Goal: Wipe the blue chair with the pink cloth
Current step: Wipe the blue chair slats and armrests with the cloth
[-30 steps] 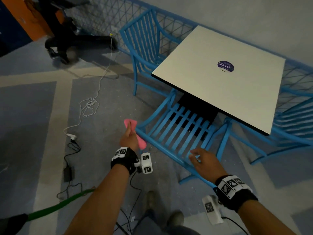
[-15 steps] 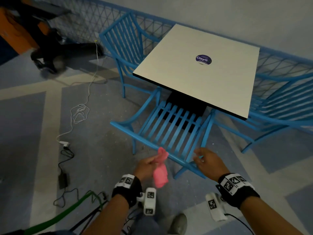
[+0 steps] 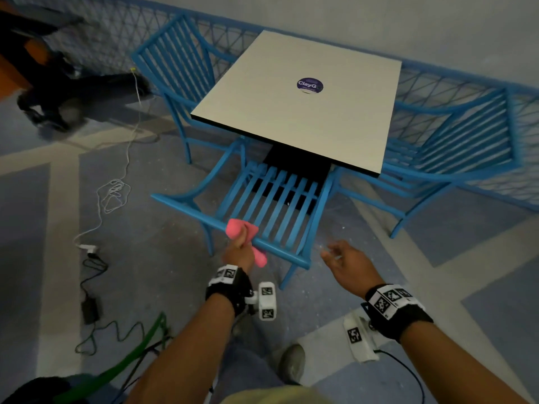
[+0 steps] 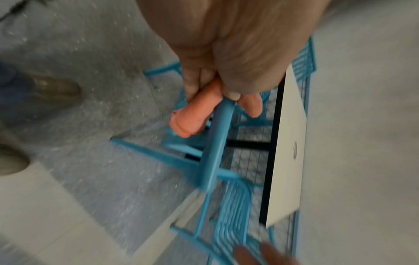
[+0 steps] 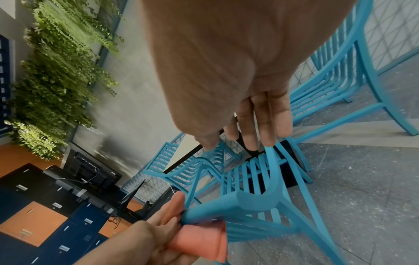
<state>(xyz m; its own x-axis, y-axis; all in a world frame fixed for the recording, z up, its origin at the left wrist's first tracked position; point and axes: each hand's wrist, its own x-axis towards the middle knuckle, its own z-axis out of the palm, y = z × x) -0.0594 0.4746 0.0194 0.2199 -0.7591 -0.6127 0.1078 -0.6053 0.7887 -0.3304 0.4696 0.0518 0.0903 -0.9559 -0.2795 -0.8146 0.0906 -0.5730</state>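
- Speckled grey floor [image 3: 163, 258] with pale bands carries a white square table [image 3: 306, 112] ringed by slatted blue seats.
- Left hand [image 3: 237, 252]: fingers curled round the pink cloth [image 3: 243, 230], pressing it onto the top rail of the blue chair [image 3: 274, 199]; one cloth end hangs below the rail.
- Right hand [image 3: 347, 260]: fingers relaxed and spread, holding nothing, just beside the chair's right rear corner, apart from it.
- Blue chair: tucked under the table's near edge, backrest toward the person.
- White cable [image 3: 113, 193] lies coiled on the floor to the left, near a black adapter [image 3: 90, 309].
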